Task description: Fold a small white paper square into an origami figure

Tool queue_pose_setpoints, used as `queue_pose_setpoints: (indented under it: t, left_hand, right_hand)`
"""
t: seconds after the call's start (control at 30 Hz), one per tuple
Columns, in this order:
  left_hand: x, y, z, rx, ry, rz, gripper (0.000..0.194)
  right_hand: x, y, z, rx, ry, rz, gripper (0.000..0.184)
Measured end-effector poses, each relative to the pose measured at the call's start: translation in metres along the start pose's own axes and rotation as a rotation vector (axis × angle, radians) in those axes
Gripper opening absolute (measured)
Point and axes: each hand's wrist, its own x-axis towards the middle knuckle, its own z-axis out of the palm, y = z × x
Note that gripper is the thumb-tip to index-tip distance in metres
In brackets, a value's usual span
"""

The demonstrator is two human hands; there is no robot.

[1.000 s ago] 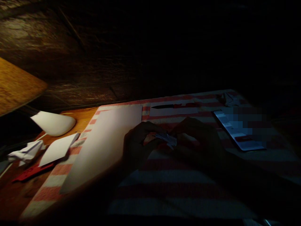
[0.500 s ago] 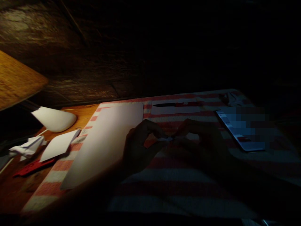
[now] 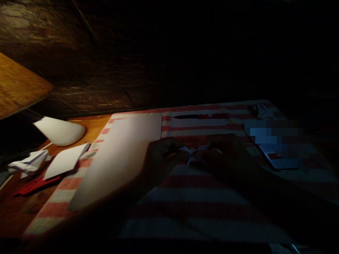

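Observation:
Between my two hands is a small piece of folded white paper (image 3: 189, 152), its pointed flaps spread out and one tip hanging down. My left hand (image 3: 161, 158) pinches its left side between thumb and fingers. On the other side, my right hand (image 3: 225, 151) grips the paper's right edge, though deep shadow hides most of those fingers. Both hands are above a red and white striped cloth (image 3: 185, 181). Just left of my left hand lies a large white sheet (image 3: 116, 155).
Behind the hands, a knife (image 3: 198, 116) rests on a strip of paper. A lit phone (image 3: 284, 163) lies to the right, a folded paper shape (image 3: 263, 110) beyond it. At left are a white lamp base (image 3: 60, 130), crumpled folded paper (image 3: 29, 164), a paper piece (image 3: 65, 162) and a red object (image 3: 37, 185).
The folded paper has been turned in my fingers: half a second ago it looked thin and flat, now its flaps fan out. Both hands keep their hold, and the view has shifted slightly.

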Motion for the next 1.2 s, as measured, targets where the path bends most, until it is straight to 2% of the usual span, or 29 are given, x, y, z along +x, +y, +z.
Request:
queue_pose_setpoints:
  t: [0.13, 0.27, 0.43, 0.63, 0.73, 0.87, 1.0, 1.1, 1.2]
  left_hand:
    - [0.0004, 0.0005, -0.0024, -0.006, -0.073, 0.007, 0.003]
    - [0.0001, 0.0020, -0.0023, -0.093, -0.165, -0.036, 0.008]
    - [-0.0002, -0.0002, 0.0007, -0.178, -0.147, -0.063, 0.004]
    - [0.0017, 0.0006, -0.0011, -0.034, -0.108, -0.015, 0.010]
    - [0.0047, 0.0002, -0.0029, -0.036, -0.090, -0.011, 0.012]
    - [0.0053, 0.0004, -0.0046, -0.093, -0.161, -0.040, 0.011]
    - [0.0018, 0.0033, -0.0028, -0.068, -0.161, -0.014, 0.022]
    - [0.0018, 0.0057, 0.0012, -0.077, -0.215, -0.072, 0.019]
    - [0.0041, 0.0061, 0.0050, 0.005, -0.302, -0.143, 0.021]
  right_hand:
    - [0.0025, 0.0015, -0.0037, -0.008, -0.035, 0.088, 0.028]
    - [0.0044, 0.0039, -0.0049, 0.007, -0.085, 0.061, 0.023]
    - [0.0044, 0.0038, -0.0020, 0.125, -0.055, 0.092, 0.026]
    - [0.0045, -0.0006, -0.0042, 0.146, -0.026, 0.104, 0.026]
    - [0.0048, -0.0019, -0.0050, 0.174, -0.043, 0.126, 0.027]
    - [0.0045, 0.0002, -0.0031, 0.244, -0.073, 0.201, 0.028]
    - [0.0038, 0.0051, 0.0000, 0.308, -0.144, 0.196, 0.021]
    - [0.0043, 0.0070, -0.0006, 0.333, -0.173, 0.199, 0.020]
    - [0.0067, 0.0078, -0.0039, 0.271, -0.220, 0.211, 0.022]
